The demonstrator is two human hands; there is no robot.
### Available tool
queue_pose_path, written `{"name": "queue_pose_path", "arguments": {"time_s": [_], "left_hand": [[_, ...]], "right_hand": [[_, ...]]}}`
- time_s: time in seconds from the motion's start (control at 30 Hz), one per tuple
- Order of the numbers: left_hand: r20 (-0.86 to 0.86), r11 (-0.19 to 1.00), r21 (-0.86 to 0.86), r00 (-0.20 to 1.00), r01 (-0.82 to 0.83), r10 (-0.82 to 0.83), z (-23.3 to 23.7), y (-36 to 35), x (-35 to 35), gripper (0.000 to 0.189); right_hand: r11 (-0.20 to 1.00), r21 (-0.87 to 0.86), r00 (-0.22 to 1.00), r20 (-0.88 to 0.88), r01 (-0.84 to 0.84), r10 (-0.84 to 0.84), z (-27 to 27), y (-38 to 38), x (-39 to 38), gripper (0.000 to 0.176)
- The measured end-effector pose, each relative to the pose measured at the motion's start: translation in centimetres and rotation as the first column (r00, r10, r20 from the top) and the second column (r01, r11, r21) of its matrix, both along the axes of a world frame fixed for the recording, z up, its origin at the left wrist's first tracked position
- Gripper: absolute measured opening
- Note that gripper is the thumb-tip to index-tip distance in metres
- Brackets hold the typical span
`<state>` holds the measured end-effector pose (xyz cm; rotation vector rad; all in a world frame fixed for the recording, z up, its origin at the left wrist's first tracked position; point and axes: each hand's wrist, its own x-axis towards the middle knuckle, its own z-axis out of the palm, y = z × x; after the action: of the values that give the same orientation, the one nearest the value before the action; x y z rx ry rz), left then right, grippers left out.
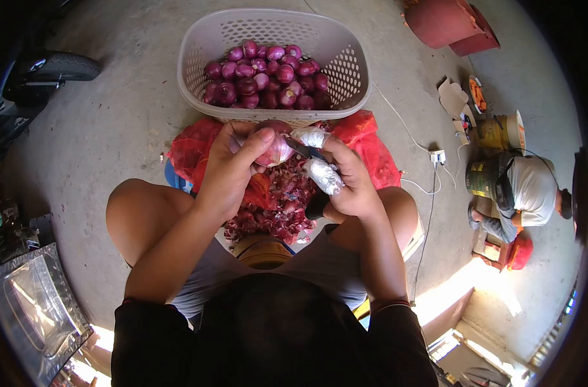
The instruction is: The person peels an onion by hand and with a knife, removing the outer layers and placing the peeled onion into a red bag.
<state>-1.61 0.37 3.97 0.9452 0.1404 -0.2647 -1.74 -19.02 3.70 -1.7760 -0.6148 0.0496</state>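
My left hand [233, 158] is closed around a red onion [276, 155], its papery skin still partly on. In my right hand [345, 174] is a small dark-bladed knife [298, 147], its blade against the onion's right side. White wrapping covers the thumb and a finger of that hand. Below both hands lies a heap of onion skins [281, 200], with red mesh bags [371, 151] spread on either side. Just beyond stands a grey plastic basket [187, 71] holding many red onions [268, 74].
At the right another person [529, 190] sits beside buckets [500, 132]. A power strip [438, 157] with cables lies on the floor. Red tubs [446, 26] stand at the upper right, a vehicle wheel [68, 66] at the upper left.
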Motion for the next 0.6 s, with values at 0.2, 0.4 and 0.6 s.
{"name": "queue_pose_path", "arguments": {"time_s": [0.2,0.4,0.6], "left_hand": [[0.036,0.998,0.025,0.998,0.05,-0.051,-0.27,0.31,-0.03,0.019],[0.081,0.997,0.029,0.994,0.065,-0.068,-0.1,0.42,0.02,0.026],[0.116,0.999,-0.041,0.993,0.0,0.005,0.14,-0.13,0.1,0.034]], "right_hand": [[0.997,0.033,0.997,-0.034,0.067,-0.066,-0.09,-0.5,0.06,0.04],[0.998,0.003,0.993,-0.099,0.064,-0.063,0.79,-0.46,0.42,0.039],[0.993,0.002,0.978,-0.171,0.121,-0.119,0.9,-0.46,0.33,0.042]]}}
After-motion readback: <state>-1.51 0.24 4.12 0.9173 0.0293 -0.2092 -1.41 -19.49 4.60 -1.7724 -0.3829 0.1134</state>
